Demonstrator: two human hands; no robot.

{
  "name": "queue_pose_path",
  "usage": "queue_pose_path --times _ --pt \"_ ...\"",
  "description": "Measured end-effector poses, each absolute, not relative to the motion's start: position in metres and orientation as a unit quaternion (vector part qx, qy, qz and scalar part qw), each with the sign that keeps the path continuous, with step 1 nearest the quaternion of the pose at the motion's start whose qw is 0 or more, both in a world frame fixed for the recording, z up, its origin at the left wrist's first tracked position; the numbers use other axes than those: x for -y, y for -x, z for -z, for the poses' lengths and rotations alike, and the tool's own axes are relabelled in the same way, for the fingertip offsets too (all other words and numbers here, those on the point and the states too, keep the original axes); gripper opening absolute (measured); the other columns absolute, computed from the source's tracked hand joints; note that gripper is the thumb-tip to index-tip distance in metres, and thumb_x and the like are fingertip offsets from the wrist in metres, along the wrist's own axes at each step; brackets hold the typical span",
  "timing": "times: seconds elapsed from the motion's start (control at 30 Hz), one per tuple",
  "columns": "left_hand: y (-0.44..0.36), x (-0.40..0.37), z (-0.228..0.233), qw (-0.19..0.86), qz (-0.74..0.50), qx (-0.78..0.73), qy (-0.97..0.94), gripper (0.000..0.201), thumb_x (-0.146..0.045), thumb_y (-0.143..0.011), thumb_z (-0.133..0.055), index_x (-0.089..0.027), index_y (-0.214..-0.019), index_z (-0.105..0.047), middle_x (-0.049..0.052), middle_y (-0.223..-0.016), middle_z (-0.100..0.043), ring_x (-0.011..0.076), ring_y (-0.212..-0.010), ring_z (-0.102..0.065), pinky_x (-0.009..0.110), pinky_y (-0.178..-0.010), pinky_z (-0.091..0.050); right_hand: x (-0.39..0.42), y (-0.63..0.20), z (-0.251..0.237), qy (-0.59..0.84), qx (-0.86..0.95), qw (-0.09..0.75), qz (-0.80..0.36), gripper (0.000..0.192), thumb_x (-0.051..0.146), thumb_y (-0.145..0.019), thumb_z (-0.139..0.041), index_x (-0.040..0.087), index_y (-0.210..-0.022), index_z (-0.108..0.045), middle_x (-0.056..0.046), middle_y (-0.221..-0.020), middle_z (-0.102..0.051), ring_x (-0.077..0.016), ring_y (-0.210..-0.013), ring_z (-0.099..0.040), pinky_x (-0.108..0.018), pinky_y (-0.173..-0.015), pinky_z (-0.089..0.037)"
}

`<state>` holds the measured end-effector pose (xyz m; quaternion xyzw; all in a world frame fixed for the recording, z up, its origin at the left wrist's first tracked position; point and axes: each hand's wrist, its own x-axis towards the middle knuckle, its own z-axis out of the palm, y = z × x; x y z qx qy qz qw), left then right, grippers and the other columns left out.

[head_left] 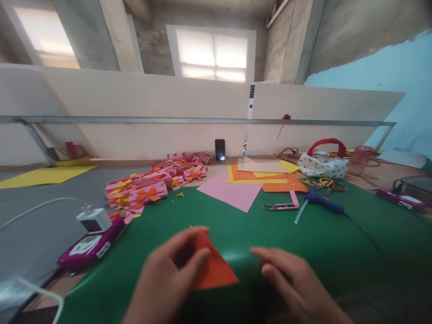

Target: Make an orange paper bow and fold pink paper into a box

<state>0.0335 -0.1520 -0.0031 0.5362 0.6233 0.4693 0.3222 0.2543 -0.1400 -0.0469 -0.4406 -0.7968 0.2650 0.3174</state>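
Note:
My left hand (172,270) pinches a piece of orange paper (216,267) between thumb and fingers above the green mat (182,216). The paper looks folded, with a triangular shape whose point reaches to the right. To the right of it, my right hand (290,279) hovers with nothing in it, index finger stretched out and thumb a little apart. A gap separates that hand from the paper. The lower palms of both hands run out of the picture.
Pink, orange and yellow paper bows (148,193) are heaped at the back left. Behind the hands lie a pink sheet (232,191), pink-handled snips (281,207) and a blue glue gun (324,202). Purple power strips (91,247) flank the mat; a phone (220,149) leans against the wall.

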Motion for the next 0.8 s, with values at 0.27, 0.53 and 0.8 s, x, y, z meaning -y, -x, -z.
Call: queue_pose_path --times 0.27,0.53,0.8 --pt "0.071 0.074 -0.001 0.042 -0.304 -0.801 -0.514 0.045 -0.03 -0.07 -0.047 -0.012 -0.11 -0.054 -0.003 -0.06 -0.057 0.0179 -0.063 -0.059 0.023 -0.058 -0.038 0.021 -0.344 0.049 0.543 0.836 0.073 -0.029 0.064 0.054 -0.086 -0.035 0.013 -0.135 -0.038 -0.011 -0.142 -0.031 -0.0267 -0.13 -0.028 -0.043 -0.106 -0.025" --pt "0.078 0.07 0.026 -0.179 -0.226 -0.776 -0.561 0.046 -0.032 -0.083 -0.032 -0.006 -0.116 -0.051 0.019 -0.109 -0.058 0.0325 -0.102 -0.054 0.042 -0.084 -0.041 -0.001 -0.345 0.042 0.57 0.818 0.078 0.008 0.066 0.055 -0.084 -0.038 0.011 -0.134 -0.04 -0.014 -0.142 -0.031 -0.0313 -0.131 -0.026 -0.046 -0.106 -0.025" --pt "0.011 0.105 0.043 -0.052 -0.272 -0.628 -0.728 0.042 -0.034 -0.081 -0.042 -0.018 -0.118 -0.057 0.009 -0.126 -0.055 0.0264 -0.118 -0.048 0.038 -0.094 -0.042 0.011 -0.255 0.029 0.391 0.911 0.095 -0.086 0.061 0.047 -0.083 -0.048 0.012 -0.133 -0.04 -0.014 -0.14 -0.034 -0.0267 -0.129 -0.03 -0.041 -0.106 -0.026"
